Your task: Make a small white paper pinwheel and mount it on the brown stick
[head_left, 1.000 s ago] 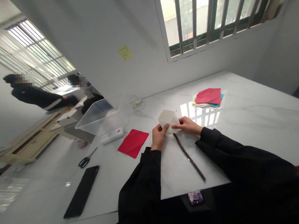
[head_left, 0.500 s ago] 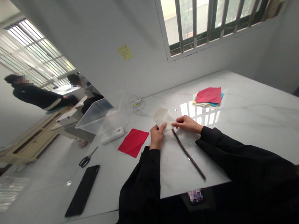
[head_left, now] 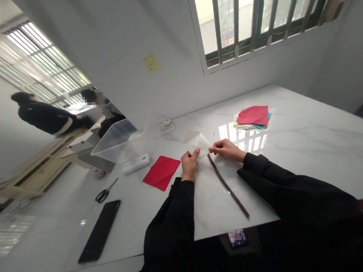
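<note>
Paper (head_left: 194, 138) held aloft, where a stray crease could spoil it

Thin and partly folded, the paper sits over the middle of the bench (head_left: 317, 144). The left hand (head_left: 189, 166) clamps its near left edge, thumb on top; the right hand (head_left: 228, 149) is narrow, thumb and finger seeming to pinch its right corner. Uneven pulling between the two could tear that corner, I judge, while a heavy thumb could press in an unwanted crease. Slack fingers might let a fold spring open. The dark stick (head_left: 228, 189) lies on the bench between the arms, its far end close to the paper; whether they touch is unclear. A dropped wrist could knock it and set it rolling.

The bench is white, marbled and glossy, likely slick enough for loose sheets to slide. Left of the hands are a red sheet (head_left: 162, 173), a white power strip (head_left: 136, 164), scissors (head_left: 102, 195) and, nearer, a black slab (head_left: 99, 231). A stack of coloured sheets (head_left: 254, 116) lies far right, beside window glare. A clear bin (head_left: 108, 146) stands far left. Beyond, a yellow note (head_left: 151, 62) hangs on the wall (head_left: 162, 22) beside a barred window (head_left: 244, 17); two people (head_left: 42, 118) occupy the far left.
</note>
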The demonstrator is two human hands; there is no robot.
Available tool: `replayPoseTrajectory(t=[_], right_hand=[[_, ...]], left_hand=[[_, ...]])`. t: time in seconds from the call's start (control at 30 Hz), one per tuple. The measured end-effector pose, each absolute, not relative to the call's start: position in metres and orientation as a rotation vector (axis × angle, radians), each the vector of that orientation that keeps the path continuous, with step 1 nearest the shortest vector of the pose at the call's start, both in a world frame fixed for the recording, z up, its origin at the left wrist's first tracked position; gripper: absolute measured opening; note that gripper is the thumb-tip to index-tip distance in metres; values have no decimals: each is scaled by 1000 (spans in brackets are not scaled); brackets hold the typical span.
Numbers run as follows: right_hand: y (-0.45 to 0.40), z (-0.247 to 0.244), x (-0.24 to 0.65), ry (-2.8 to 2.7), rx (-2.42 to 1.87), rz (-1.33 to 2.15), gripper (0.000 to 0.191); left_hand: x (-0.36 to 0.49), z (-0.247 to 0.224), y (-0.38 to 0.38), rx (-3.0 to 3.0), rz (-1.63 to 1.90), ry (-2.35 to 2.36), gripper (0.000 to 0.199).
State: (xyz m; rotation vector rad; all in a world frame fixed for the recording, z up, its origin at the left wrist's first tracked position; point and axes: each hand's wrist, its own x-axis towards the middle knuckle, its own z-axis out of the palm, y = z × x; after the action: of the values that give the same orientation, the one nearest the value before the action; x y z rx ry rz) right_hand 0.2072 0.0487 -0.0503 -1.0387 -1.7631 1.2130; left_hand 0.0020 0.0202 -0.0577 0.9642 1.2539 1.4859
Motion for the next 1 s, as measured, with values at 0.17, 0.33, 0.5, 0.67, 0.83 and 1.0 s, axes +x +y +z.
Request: replayPoseTrajectory(t=[0.17,0.33,0.5,0.67,0.83,1.0], right_hand=[[48,-50,208,-1729,-1006,1312,56],[49,-53,206,-1678,-959,1426,55],[52,-58,206,-1673,-961,1430,48],[53,-57,206,-1632,-968,1492,42],[52,-54,206,-1659,-997,1468,38],[51,-54,206,-1655,-976,1483,38]], left_hand=[[3,-54,17,1018,1445,1231,53],[6,-47,10,1142,1316,1250,53],[8,-45,8,1181,1241,1244,49],[1,-42,14,1107,1362,1149,66],[-10,-37,18,1137,1519,1167,48],[-7,-35,15,1136,1503,1154,37]])
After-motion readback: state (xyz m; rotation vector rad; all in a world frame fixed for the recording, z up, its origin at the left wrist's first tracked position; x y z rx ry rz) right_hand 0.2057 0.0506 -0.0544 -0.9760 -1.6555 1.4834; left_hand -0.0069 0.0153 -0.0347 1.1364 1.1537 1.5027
